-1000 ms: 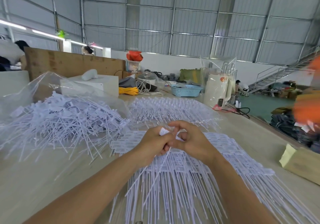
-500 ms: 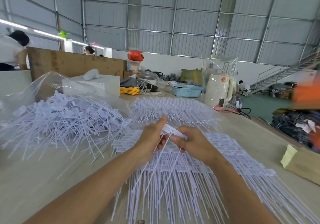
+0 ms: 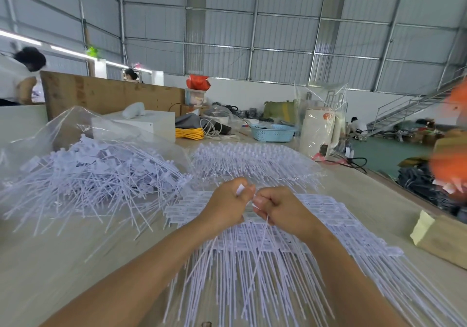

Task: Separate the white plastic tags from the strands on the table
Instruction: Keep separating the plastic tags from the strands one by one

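Left hand (image 3: pixel 228 204) pinches white tag (image 3: pixel 240 189); right hand (image 3: pixel 283 209) grips a strand (image 3: pixel 262 233). Fists now curled tighter, knuckles nearly touching, versus half a second ago.

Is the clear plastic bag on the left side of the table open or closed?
Open. The clear plastic bag gapes toward the camera, and the loose white tags spill from it onto the table.
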